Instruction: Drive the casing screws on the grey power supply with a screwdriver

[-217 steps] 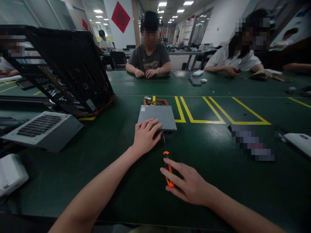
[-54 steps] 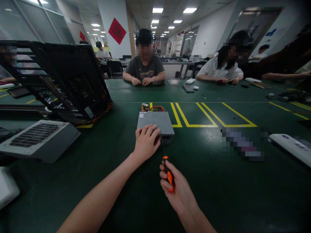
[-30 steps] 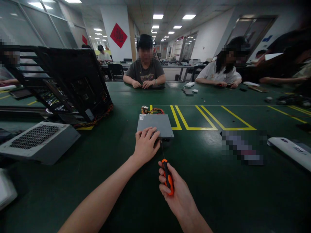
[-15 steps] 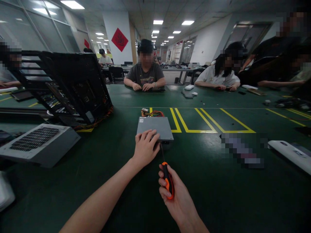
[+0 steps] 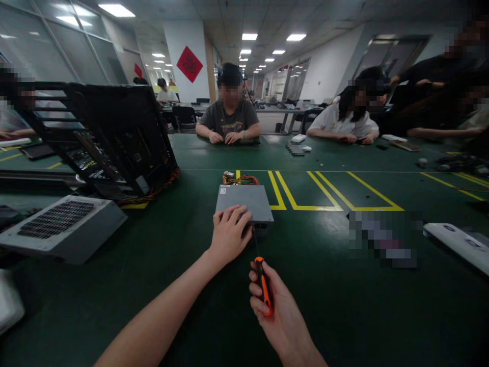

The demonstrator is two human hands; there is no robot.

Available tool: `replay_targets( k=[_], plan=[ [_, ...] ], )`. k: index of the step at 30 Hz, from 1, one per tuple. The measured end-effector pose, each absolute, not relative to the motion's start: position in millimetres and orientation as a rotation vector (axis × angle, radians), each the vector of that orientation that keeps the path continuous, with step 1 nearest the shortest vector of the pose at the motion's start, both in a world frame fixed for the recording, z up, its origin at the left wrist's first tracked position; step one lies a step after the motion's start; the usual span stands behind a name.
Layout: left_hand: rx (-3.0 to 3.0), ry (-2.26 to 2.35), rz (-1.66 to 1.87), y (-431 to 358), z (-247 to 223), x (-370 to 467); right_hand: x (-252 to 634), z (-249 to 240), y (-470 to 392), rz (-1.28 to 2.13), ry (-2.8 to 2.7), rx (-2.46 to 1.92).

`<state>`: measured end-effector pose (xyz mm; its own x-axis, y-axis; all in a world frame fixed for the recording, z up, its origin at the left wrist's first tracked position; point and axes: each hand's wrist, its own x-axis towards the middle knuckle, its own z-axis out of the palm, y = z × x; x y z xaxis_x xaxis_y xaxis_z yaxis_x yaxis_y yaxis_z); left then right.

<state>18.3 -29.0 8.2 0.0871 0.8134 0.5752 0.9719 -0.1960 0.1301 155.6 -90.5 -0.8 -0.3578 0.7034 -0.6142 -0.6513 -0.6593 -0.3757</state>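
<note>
A grey metal computer power supply (image 5: 248, 198) lies on the green table, its bundle of coloured cables (image 5: 244, 179) at the far side. My left hand (image 5: 231, 232) grips its near left part, fingers over the top and thumb down by the front face. In my right hand (image 5: 277, 306) is a screwdriver (image 5: 263, 285) with an orange and black handle, the fingers wrapped round it. Its thin shaft points forward and up to the front face of the power supply, close to my left thumb. The exact spot where the tip meets it is hidden.
On the left stand a black computer case (image 5: 114, 137) and a larger grey power supply with a grille (image 5: 72, 224). To the right lie a blurred-out object (image 5: 382, 239) and a white device (image 5: 458, 244). Co-workers sit across the green table (image 5: 324, 316), which has yellow tape lines.
The screwdriver handle has turned about its own axis in my right hand, showing a different orange stripe. My left hand and the power supply keep their place.
</note>
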Motion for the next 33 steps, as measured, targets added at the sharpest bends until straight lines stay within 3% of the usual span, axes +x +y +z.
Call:
replay_targets(
  k=[33],
  plan=[
    [-2.060,-1.766,-0.807,-30,10,18,155,8,-93,2.060,-0.071,-1.046]
  ],
)
